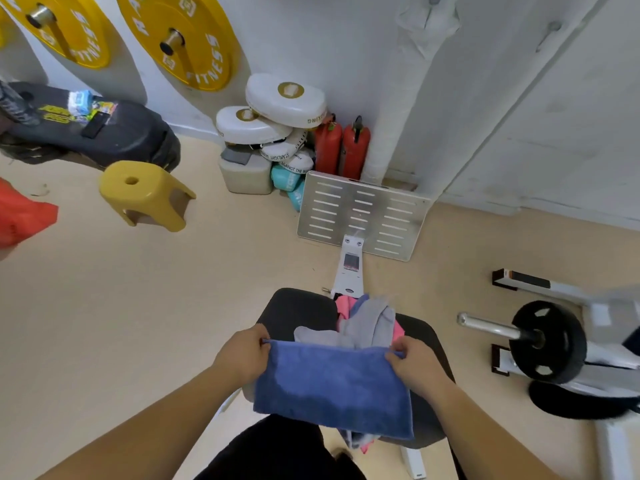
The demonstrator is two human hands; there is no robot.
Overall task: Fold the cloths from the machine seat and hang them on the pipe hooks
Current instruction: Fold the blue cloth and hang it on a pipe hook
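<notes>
A blue cloth (332,386) hangs spread in front of me over the black machine seat (294,310). My left hand (242,355) pinches its upper left corner and my right hand (415,365) pinches its upper right corner. Behind the blue cloth, a grey cloth (360,329) and a pink cloth (346,304) lie heaped on the seat. More cloth edges peek out under the blue cloth's lower edge. A white wrapped pipe (401,98) runs up the wall ahead; two hooks (433,8) stick out of the wall near its top.
The machine's metal footplate (360,213) stands ahead of the seat. A yellow stool (145,192) is on the floor at left, boxing pads (277,112) and two red extinguishers (341,147) by the wall. A barbell with a black plate (547,341) lies at right.
</notes>
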